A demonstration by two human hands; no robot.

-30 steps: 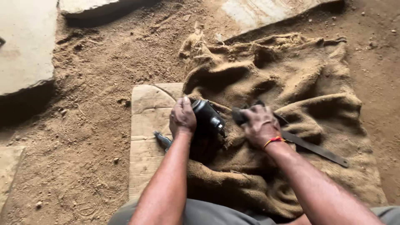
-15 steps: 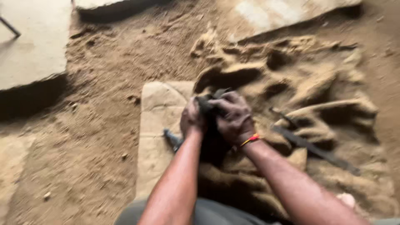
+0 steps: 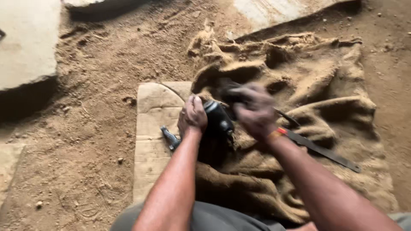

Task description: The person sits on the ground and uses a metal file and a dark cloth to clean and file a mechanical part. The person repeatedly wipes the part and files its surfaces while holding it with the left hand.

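Observation:
My left hand (image 3: pixel 193 115) is closed around a black power tool (image 3: pixel 218 119) that sits where a pale stone slab (image 3: pixel 156 128) meets a brown burlap sack (image 3: pixel 308 85). My right hand (image 3: pixel 253 110) is blurred, just right of the tool and above the sack, with a red band at the wrist. Something dark shows at its fingertips, but the blur hides whether it grips anything. A small grey-blue metal tool (image 3: pixel 170 137) lies on the slab beside my left wrist. A long flat dark metal strip (image 3: pixel 325 152) lies on the sack under my right forearm.
Sandy dirt ground (image 3: pixel 94 128) surrounds the slab. A large pale stone block (image 3: pixel 25 47) lies at the upper left with a dark gap under its edge. Another pale slab (image 3: pixel 274 10) lies beyond the sack at the top. My knees are at the bottom edge.
My right hand went from the sack to the tool beside my left hand, and now sits slightly right of it, blurred. My left hand has stayed on the tool.

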